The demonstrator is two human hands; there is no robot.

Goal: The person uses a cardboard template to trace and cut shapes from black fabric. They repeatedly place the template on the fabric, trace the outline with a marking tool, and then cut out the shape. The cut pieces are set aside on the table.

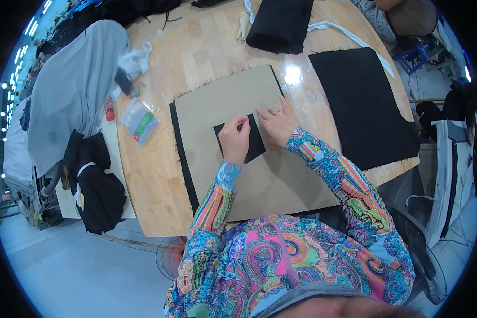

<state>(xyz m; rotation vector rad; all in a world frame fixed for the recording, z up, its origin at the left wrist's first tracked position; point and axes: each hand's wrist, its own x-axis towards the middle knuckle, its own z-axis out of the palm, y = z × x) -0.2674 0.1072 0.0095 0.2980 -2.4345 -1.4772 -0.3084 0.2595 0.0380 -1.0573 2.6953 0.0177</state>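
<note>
Flat beige panel (265,183); black square (256,142) within

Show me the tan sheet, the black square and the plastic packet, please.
Tan sheet (283,180): head view, on its bare lower part.
Black square (256,142): head view, on its uncovered right part.
Plastic packet (139,122): head view, on the middle of its front.

The left forearm (213,209) rises steeply, leaning slightly right; the right forearm (344,183) slants up and leftward from an elbow set wide. The left hand (234,139) is curled, thumb and forefinger drawn together at the tips. Just beside it, the right hand (277,126) lies palm down, fingers extended and spread, pointing away from the body.
</note>
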